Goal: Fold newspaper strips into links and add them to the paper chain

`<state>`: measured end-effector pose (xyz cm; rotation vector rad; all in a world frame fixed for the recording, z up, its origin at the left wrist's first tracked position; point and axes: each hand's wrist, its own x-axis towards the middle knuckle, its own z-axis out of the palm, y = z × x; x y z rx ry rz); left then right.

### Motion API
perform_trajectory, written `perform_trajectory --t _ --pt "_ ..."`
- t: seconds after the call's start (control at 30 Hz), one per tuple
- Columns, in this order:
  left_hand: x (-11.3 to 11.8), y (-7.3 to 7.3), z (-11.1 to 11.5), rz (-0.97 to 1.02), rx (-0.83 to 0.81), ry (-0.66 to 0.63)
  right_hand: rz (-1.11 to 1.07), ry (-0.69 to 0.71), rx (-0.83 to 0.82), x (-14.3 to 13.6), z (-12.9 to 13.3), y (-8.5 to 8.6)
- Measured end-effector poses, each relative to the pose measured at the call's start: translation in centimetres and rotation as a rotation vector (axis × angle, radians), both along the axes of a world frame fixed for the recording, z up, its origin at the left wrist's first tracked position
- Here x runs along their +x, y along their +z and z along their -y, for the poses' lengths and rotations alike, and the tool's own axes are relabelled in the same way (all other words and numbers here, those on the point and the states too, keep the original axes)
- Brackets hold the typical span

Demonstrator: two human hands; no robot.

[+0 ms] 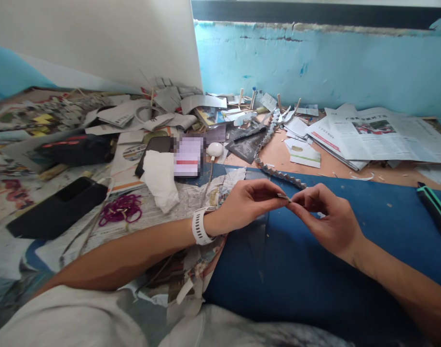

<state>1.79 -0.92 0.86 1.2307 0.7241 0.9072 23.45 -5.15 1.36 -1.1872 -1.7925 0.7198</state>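
My left hand (251, 202), with a white watch (201, 225) on its wrist, pinches a small, narrow piece of folded paper (283, 196). The fingertips of my right hand (325, 217) press on the same piece from the other side, so both hands meet over the blue mat (300, 284). Fingers cover most of the piece. Just beyond my hands lies a zigzag chain of folded paper (278, 174), running from the mat up onto the orange-brown tabletop.
A green and black utility knife (435, 209) lies at the right edge. Newspapers (386, 140) are stacked at the back right. On the left are a phone (187, 155), white tissue (160, 180), purple string (121, 210) and a black case (61, 207). Paper scraps cover the back.
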Motion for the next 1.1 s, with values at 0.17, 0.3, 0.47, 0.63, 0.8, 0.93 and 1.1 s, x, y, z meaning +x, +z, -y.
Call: perform_trajectory --t 0.17,0.3,0.47,0.63,0.8,0.93,1.1 --pt "0.0 0.4 -0.1 0.031 -0.072 0.033 0.03 0.032 -0.1 -0.2 0.1 0.3" --pt "-0.1 0.5 -0.3 0.014 -0.085 0.062 0.088 0.099 -0.099 -0.3 -0.1 0.4" --pt "-0.2 0.1 -0.3 -0.035 -0.008 -0.027 0.227 0.082 -0.011 0.1 -0.3 0.3" --pt "-0.2 0.0 -0.3 -0.001 0.079 -0.039 0.263 0.063 0.051 0.2 -0.4 0.1" --pt "-0.3 0.6 0.1 -0.097 0.332 0.004 0.26 0.023 0.123 -0.3 0.1 -0.1" --pt "-0.6 1.2 0.5 -0.184 0.567 -0.014 0.218 -0.017 0.145 -0.4 0.4 0.2" --pt "-0.7 1.4 0.3 -0.167 0.579 -0.068 0.2 -0.053 0.176 -0.4 0.4 0.2"
